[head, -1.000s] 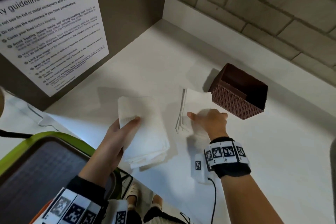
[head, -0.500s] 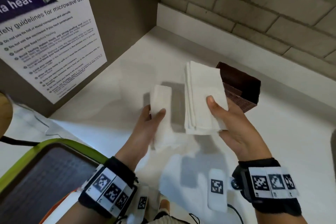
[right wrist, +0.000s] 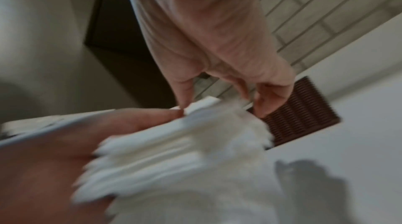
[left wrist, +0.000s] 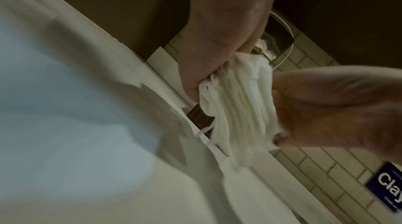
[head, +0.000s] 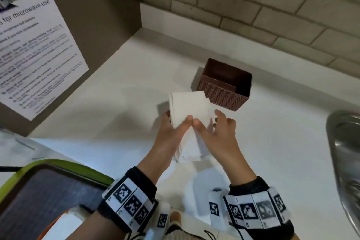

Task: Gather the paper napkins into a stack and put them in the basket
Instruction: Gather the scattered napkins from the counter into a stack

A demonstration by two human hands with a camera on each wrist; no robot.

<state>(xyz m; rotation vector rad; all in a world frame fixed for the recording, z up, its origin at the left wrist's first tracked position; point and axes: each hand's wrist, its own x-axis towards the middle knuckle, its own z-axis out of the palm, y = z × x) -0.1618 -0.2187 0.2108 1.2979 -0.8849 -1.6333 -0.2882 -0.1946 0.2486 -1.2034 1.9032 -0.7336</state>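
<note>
One stack of white paper napkins (head: 190, 107) is held above the white counter (head: 109, 115), tilted up just in front of the brown woven basket (head: 224, 88). My left hand (head: 176, 122) grips the stack's left side, thumb on top. My right hand (head: 208, 121) grips the right side, thumb beside the left thumb and fingers curled at the edge. The left wrist view shows the napkins' layered edges (left wrist: 237, 107) between both hands, with a bit of basket (left wrist: 200, 117) behind. In the blurred right wrist view the napkins (right wrist: 185, 150) lie near the basket (right wrist: 304, 110). What shows of the basket's inside looks dark and bare.
A green-rimmed tray (head: 48, 187) sits at the lower left beyond the counter's edge. A metal sink (head: 346, 152) lies at the right. A brown panel with a microwave poster (head: 39, 54) stands on the left, and a brick wall (head: 253, 15) runs behind the basket.
Two separate napkin piles, one in each hand, were lifted off the counter and brought together. They are now one stack held by both hands near the basket.
</note>
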